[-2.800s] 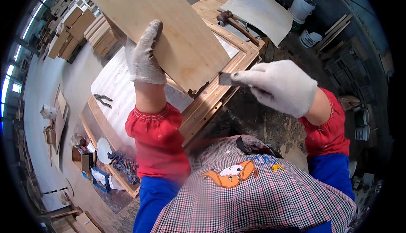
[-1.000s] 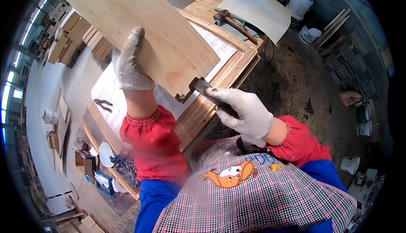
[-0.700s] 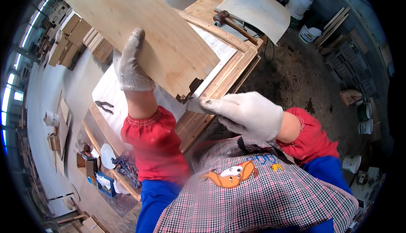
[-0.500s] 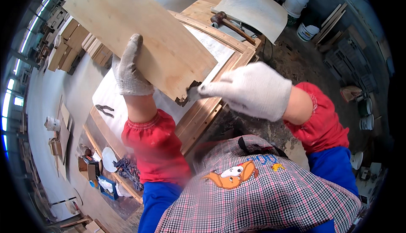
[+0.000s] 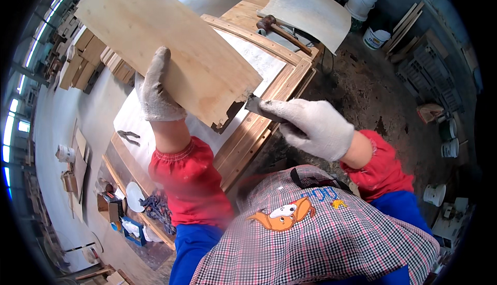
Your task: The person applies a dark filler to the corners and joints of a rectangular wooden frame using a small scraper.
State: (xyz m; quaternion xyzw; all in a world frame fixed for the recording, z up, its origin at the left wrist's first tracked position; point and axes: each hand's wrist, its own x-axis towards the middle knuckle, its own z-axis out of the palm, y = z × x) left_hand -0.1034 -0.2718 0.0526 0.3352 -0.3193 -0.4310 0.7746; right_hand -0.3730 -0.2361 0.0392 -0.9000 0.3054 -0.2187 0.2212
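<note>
L hand (image 5: 159,92) grips plywood panel (image 5: 171,41), thumb on top, over near R edge of tabletop (image 5: 243,142); R hand (image 5: 318,131) pinches scraper (image 5: 259,108), tip by panel's near end. Risk: w/ just one hand steadying, panel could twist if tip digs in; ragged dark patch (image 5: 234,111) could flake, dirtying tabletop.

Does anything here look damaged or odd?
Yes: the pale board held in the left hand has a ragged dark patch at its near end, breaking up an otherwise light surface. Whether it's damage or residue is unclear.
</note>
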